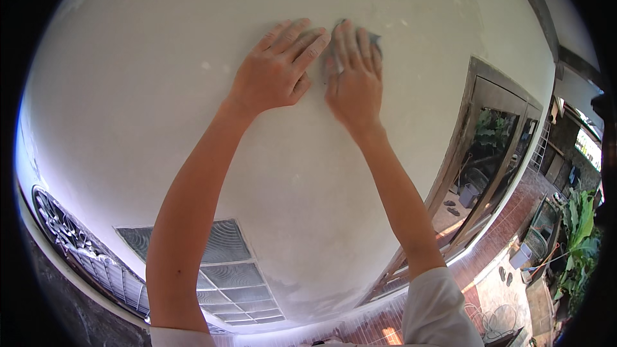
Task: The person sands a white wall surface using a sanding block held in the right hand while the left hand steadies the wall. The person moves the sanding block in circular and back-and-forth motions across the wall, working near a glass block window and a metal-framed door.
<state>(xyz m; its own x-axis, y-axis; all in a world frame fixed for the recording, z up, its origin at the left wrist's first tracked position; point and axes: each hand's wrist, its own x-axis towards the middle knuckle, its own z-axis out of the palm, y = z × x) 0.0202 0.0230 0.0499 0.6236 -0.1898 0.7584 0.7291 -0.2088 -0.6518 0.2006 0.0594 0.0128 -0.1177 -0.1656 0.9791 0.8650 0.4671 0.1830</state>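
Observation:
Both arms reach up a pale, smooth plastered wall. My right hand presses a dark grey sheet, likely sandpaper, against the plaster; the fingers cover most of it, and a corner and an edge stick out past the fingertips. Just to the left, my left hand rests on the wall with its fingers spread and nothing visible in it. Whitish dust coats the fingers of both hands. Small light spots and faint patches mark the plaster around them.
At the right is a wood-framed window with reflective glass. Patterned glass blocks sit low in the wall, left of a rough patch. A metal gate stands far left. Below right are a tiled floor, sandals, a grey bin and leafy plants.

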